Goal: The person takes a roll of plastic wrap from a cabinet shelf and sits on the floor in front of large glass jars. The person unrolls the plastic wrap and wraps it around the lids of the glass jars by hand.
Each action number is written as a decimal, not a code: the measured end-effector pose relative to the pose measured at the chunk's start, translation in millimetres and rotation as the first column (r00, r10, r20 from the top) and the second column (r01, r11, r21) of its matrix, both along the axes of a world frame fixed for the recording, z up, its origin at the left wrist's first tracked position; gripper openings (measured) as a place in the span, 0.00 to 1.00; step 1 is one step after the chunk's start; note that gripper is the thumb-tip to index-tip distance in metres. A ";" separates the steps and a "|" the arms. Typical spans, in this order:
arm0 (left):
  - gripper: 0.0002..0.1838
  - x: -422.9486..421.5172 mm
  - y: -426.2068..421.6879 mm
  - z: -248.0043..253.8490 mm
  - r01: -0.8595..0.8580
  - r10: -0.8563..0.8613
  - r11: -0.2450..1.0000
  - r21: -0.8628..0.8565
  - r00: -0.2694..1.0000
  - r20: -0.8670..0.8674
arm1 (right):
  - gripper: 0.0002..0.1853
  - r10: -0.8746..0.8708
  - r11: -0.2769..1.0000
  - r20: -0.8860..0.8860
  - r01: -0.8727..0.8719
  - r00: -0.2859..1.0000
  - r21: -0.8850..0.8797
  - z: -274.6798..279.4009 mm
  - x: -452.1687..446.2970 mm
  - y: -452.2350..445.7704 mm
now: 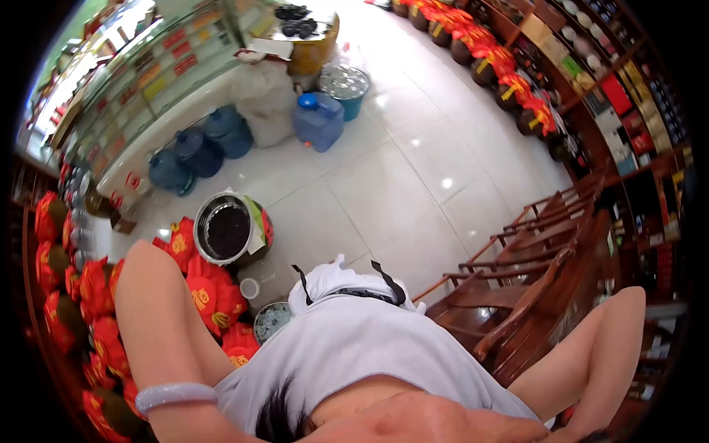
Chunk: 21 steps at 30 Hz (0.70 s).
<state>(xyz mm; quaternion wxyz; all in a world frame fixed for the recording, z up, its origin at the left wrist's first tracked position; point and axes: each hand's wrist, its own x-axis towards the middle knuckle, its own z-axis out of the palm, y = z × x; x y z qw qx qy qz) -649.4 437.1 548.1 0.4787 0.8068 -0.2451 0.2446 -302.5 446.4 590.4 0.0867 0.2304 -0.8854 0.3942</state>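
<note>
Neither of my hands shows. Both arms are bent, and the forearms run out past the bottom edge beside my head. A pale bangle (176,396) circles my left wrist. Light-grey clothing (369,343) covers my body, with a bunched white cloth bearing black straps (353,282) at the waist. Nearest my left arm stand jars wrapped in red cloth (216,299). Past them is a round bin with a pale rim (201,236) and dark contents. By my left side sit a small white cup (249,288) and a bowl of clear pieces (273,321).
A wooden bench (509,295) stands to my right. Blue water jugs (199,153), another blue container (319,122) and a teal bucket (356,109) line the glass counter (148,88). Red-topped jars (495,66) and shelves (613,96) run along the right. Pale tiles (413,170) form the floor.
</note>
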 end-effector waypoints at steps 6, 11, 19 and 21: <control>0.10 3.7 107.0 1.8 0.241 -0.241 0.970 0.023 0.971 0.004 | 0.09 -0.212 0.977 0.027 0.212 0.977 0.025 11.3 12.7 20.4; 0.11 29.3 195.4 1.8 0.425 -0.425 0.898 0.115 0.905 -0.026 | 0.10 -0.336 0.939 0.020 0.334 0.942 0.076 4.2 43.5 53.7; 0.14 125.6 376.1 -23.5 0.743 -0.671 0.572 0.349 0.668 -0.322 | 0.10 -0.464 0.884 -0.086 0.454 0.882 -0.106 -61.9 152.7 233.2; 0.17 168.6 429.9 -32.1 0.525 -0.508 0.841 0.131 0.850 -0.140 | 0.11 -0.495 0.865 -0.102 0.476 0.863 -0.160 -73.7 197.0 275.5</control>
